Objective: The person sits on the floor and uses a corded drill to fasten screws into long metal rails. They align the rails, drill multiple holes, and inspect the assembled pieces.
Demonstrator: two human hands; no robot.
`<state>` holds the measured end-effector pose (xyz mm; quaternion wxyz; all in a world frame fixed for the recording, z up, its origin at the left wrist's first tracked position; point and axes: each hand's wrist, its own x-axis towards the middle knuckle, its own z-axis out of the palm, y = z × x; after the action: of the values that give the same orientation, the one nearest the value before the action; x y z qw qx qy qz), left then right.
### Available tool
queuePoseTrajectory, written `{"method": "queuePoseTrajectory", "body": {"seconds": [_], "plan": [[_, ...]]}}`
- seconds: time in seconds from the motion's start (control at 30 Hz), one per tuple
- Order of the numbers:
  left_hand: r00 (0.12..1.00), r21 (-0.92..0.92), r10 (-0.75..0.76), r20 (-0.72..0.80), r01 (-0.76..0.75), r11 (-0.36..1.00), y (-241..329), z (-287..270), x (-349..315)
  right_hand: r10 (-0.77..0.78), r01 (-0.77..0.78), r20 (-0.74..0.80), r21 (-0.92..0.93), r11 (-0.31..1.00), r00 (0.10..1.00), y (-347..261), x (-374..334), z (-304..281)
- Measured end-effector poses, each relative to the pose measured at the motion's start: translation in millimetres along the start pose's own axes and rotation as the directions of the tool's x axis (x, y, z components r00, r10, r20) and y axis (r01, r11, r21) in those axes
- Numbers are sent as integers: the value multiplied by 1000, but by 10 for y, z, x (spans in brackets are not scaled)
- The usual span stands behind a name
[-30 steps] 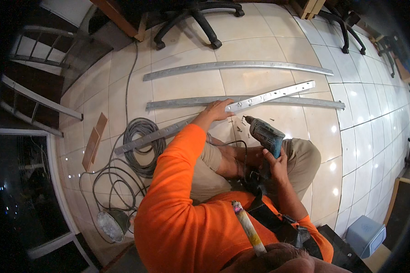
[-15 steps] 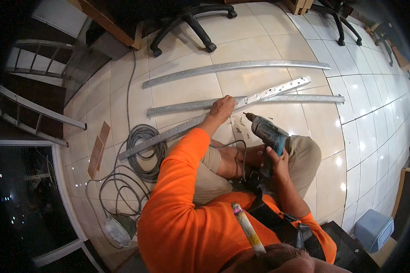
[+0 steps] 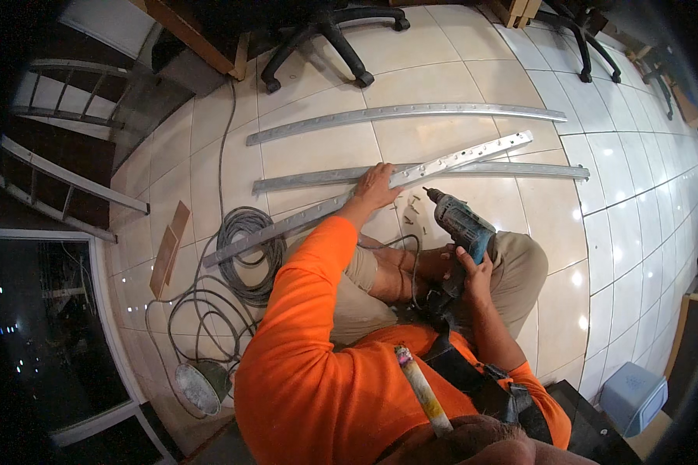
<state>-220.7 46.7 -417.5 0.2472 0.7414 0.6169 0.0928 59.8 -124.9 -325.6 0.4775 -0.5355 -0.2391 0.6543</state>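
A long perforated metal channel point(image 3: 461, 160) lies slantwise across a second metal channel point(image 3: 310, 180) on the floor. My left hand point(image 3: 374, 188) is closed over the slanted channel near its middle, fingers across its far edge. In my right hand point(image 3: 475, 271) is a teal and dark corded power drill point(image 3: 461, 221), held by its handle above my bent leg. The drill's tip points up and left toward the slanted channel, apart from it. Several small screws or plugs point(image 3: 409, 220) are scattered on the tiles between the channel and the drill.
A third metal channel point(image 3: 403, 113) lies farther off. Coiled cable point(image 3: 252, 267) sits at left, partly under the slanted channel, near a lamp-like cone point(image 3: 202, 386) and brown strips point(image 3: 169, 252). A ladder point(image 3: 74, 182), wheeled chair base point(image 3: 329, 35) and blue-grey bin point(image 3: 634, 397) stand around.
My left hand has shifted slightly left along the slanted channel, its fingers flatter. The drill has moved a little to the right, still in my right hand. The whole view has shifted slightly.
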Motion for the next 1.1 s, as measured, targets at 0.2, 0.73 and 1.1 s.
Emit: {"method": "queuePoseTrajectory", "body": {"seconds": [0.2,0.73,1.1], "plan": [[983,24,18,182,-23,999,3,-17,35,-32,32,-11,-28,999,999,-81,-76,112],[918,14,-109,382,112,994,6,-124,115,-141,137,-6,-187,973,990,150,96,49],[926,-50,-83,369,109,993,-129,-16,174,-152,149,-12,-157,976,988,202,124,72]]}}
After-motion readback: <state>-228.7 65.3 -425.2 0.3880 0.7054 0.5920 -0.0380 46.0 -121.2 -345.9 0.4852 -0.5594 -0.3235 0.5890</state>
